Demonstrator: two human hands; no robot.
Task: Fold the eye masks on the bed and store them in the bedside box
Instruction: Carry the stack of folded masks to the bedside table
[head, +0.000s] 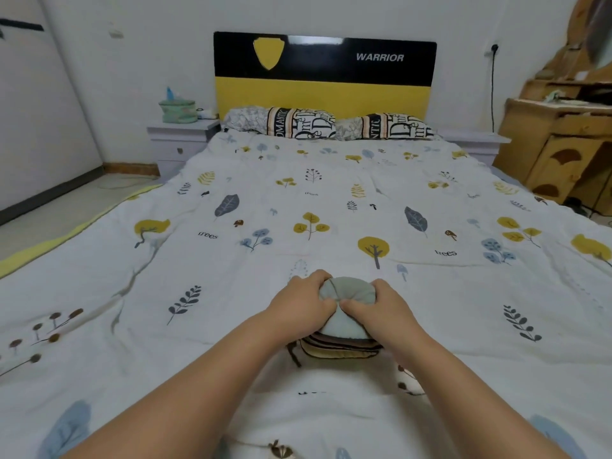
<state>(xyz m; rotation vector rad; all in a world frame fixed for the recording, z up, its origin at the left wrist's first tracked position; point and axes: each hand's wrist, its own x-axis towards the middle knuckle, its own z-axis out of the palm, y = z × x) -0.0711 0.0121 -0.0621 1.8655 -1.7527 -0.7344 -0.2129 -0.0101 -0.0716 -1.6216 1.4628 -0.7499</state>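
Near the bed's [298,193] foot, the left hand [299,304] and right hand [381,309] together pinch one soft grey-blue eye mask [347,291], bunched atop a stack of masks [341,347], count unclear. Farther off lie two lettered pillows [331,122]; the headboard [324,61] reads "WARRIOR"; one green fabric box [177,111] sits far left.

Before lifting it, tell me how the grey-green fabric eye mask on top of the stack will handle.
The grey-green fabric eye mask is probably floppy: it bunches between both hands. It looks light and cloth-like, so unlikely to slip or break.
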